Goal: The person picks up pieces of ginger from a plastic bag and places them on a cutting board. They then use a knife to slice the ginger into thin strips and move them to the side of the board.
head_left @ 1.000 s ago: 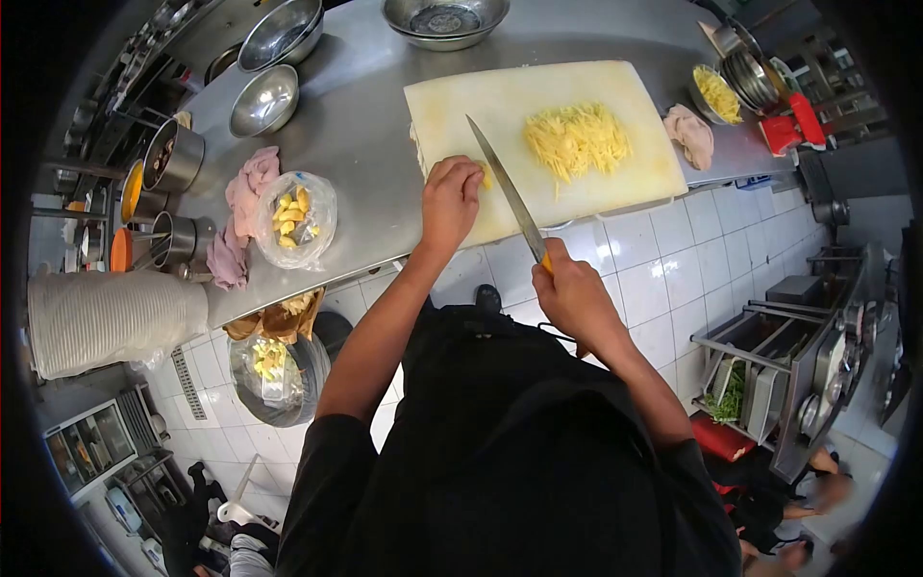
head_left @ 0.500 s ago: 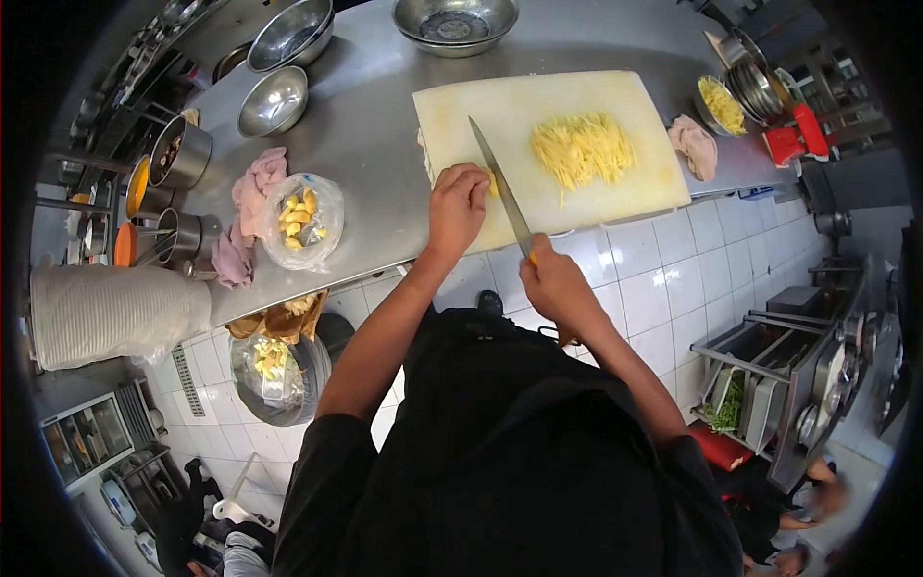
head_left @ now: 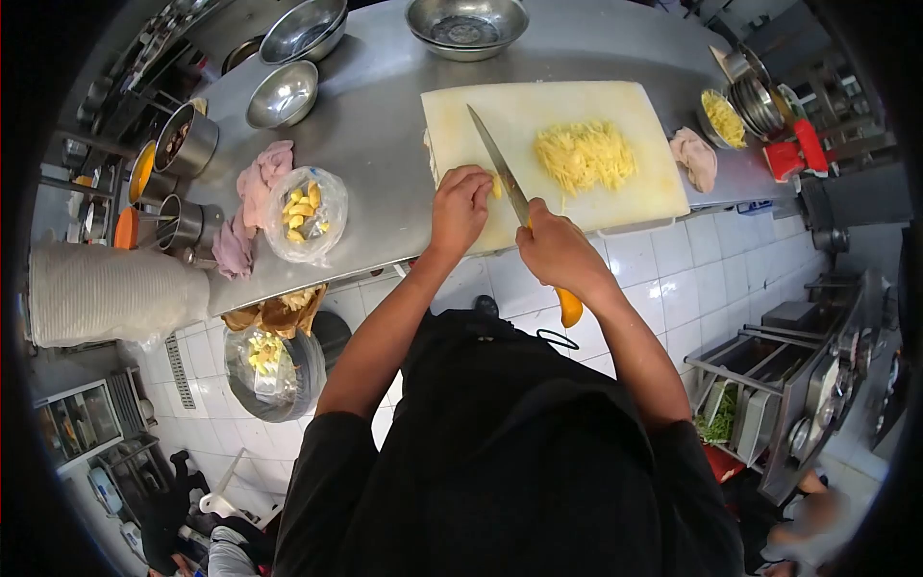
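Observation:
My right hand (head_left: 562,252) is wrapped round the yellow handle (head_left: 570,308) of a long knife (head_left: 497,159), whose blade points away from me over the white cutting board (head_left: 606,96). Left of the blade, my left hand (head_left: 461,210) rests on the board with curled fingers, against a small yellow piece (head_left: 496,186) that shows beside the fingertips. A pile of thin yellow strips (head_left: 585,156) lies on the board to the right of the knife.
A plastic-lined bowl of yellow pieces (head_left: 306,213) and pink cloths (head_left: 258,188) lie left. Metal bowls (head_left: 283,95) stand behind. At right are another cloth (head_left: 694,159) and a bowl of strips (head_left: 723,117). A bin (head_left: 272,375) stands below the counter; people show at the bottom corners.
My right hand and the knife have risen a little on the board side, and more of the handle now shows. My left hand has hardly moved. The whole view has shifted slightly.

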`<state>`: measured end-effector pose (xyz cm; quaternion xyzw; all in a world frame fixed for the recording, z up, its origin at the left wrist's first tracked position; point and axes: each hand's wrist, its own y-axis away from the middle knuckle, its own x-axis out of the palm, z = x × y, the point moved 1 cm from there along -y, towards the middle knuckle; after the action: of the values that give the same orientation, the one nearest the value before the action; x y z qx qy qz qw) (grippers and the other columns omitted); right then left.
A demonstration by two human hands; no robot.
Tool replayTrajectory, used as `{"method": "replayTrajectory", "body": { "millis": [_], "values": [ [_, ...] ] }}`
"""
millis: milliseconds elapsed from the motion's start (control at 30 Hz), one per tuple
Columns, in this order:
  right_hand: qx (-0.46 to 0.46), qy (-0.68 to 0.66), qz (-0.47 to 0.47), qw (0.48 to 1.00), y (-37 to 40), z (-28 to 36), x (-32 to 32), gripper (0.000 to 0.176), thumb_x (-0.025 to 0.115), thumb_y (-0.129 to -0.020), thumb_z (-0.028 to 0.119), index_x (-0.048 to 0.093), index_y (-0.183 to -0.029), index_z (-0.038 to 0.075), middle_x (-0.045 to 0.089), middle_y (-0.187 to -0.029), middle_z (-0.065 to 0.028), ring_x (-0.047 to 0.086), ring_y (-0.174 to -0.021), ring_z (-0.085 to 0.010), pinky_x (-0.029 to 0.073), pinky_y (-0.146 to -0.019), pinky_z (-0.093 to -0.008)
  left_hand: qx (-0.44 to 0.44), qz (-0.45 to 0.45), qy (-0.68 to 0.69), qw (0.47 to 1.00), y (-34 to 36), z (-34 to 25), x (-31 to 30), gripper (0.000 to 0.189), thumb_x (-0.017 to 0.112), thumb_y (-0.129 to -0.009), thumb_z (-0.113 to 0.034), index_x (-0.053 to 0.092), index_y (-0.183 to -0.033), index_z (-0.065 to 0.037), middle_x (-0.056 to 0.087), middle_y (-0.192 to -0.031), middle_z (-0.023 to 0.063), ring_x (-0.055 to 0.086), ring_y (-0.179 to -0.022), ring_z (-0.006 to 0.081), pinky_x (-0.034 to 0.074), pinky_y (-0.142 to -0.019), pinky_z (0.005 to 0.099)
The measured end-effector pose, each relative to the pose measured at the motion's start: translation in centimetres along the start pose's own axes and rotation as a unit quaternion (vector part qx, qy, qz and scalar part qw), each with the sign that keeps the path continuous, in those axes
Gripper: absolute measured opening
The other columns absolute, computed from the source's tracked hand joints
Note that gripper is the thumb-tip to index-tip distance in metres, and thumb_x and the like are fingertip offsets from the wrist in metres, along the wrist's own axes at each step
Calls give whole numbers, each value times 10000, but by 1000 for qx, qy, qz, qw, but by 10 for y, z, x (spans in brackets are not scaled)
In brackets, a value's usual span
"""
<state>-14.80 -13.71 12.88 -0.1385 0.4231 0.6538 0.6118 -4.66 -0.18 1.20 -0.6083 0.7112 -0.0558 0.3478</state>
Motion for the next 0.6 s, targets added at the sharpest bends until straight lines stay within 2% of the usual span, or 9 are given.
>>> {"method": "replayTrajectory", "body": {
  "millis": [33,100,167,233,333,433,533,600],
  "values": [
    [1,7,3,1000,0,2,-1,232,479,-1004,152,455,-1088,-62,638,-660,-215,655,-513,-298,539,-563,-456,-3,1,3,1000,1,0,0,82,699,-878,-7,751,-941,3,724,-1026,110,665,-955,320,551,-866,395],
    [19,-5,12,1000,1,7,1,267,499,-978,141,468,-1112,-87,658,-842,-334,657,-817,-463,500,-810,-552,-7,0,7,1000,1,1,0,85,700,-878,-9,754,-943,0,723,-1029,105,663,-955,317,552,-865,393],
    [15,-3,2,1000,-3,9,6,286,507,-967,137,475,-1124,-100,669,-923,-393,657,-962,-549,484,-924,-603,-6,-3,6,1000,1,1,0,88,703,-878,-13,756,-947,-3,723,-1031,102,663,-954,315,553,-862,393],
    [-9,12,-30,999,-16,1,19,287,505,-970,140,474,-1124,-100,670,-905,-390,655,-950,-557,492,-905,-609,-6,-4,6,1000,1,1,1,89,705,-878,-16,759,-948,-6,723,-1032,100,663,-955,313,554,-860,394],
    [-19,-19,-37,999,-40,-7,27,282,493,-977,139,472,-1123,-102,678,-815,-353,695,-797,-508,548,-789,-574,-1,-6,2,1000,1,3,0,87,715,-879,-17,761,-952,-9,728,-1026,98,671,-947,305,556,-853,388],
    [25,-59,12,998,-28,8,6,276,478,-982,134,473,-1123,-104,674,-727,-301,697,-620,-424,575,-662,-509,3,-9,-1,1000,1,1,0,87,728,-880,-13,764,-959,-7,738,-1017,99,684,-929,297,557,-841,372],
    [54,-36,43,997,-7,26,-12,271,471,-985,134,473,-1119,-102,669,-700,-273,681,-541,-360,576,-613,-468,-16,-7,1,1000,3,-1,-1,86,730,-880,-18,766,-957,-4,741,-1020,97,683,-931,298,557,-842,373],
    [59,-33,48,997,-4,27,-11,275,470,-984,133,472,-1124,-104,672,-702,-274,688,-558,-367,578,-622,-474,-10,-6,-1,1000,3,1,0,83,731,-881,-21,765,-954,-2,741,-1018,97,683,-933,298,557,-841,372]
  ]
}}
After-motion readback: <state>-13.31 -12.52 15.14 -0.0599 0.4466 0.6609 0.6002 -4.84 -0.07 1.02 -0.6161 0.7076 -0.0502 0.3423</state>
